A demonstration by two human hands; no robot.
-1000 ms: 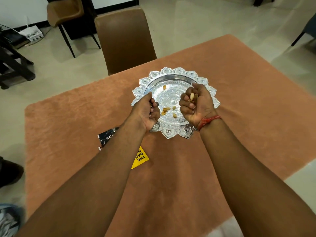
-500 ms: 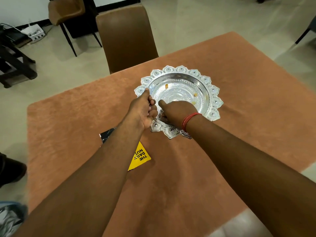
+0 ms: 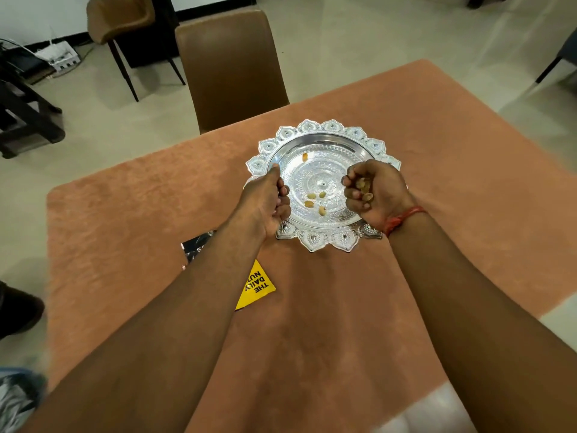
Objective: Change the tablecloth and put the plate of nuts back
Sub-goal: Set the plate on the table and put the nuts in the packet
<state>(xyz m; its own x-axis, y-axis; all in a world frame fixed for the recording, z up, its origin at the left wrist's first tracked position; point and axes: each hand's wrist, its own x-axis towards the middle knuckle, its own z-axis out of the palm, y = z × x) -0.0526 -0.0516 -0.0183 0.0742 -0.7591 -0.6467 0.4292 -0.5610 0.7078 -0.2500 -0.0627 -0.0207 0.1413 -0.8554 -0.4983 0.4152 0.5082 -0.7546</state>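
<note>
A silver plate with a scalloped, embossed rim sits on the orange-brown tablecloth, toward the far side of the table and just in front of a brown chair pushed up to the far edge. Five loose nuts lie on the plate: four grouped near its middle on the near side, one apart nearer the far rim.

The left hand is over the plate's left rim with its fingers curled into the palm and the thumb laid along the top; whether it holds anything inside, I cannot tell. The right hand hangs over the right side of the plate, fingers curled around a small clutch of nuts that show between the fingertips. A red thread band circles the right wrist.

A black and yellow nut packet lies flat on the cloth near the plate, partly hidden under the left forearm, printed "THE DAILY NUT"
</note>
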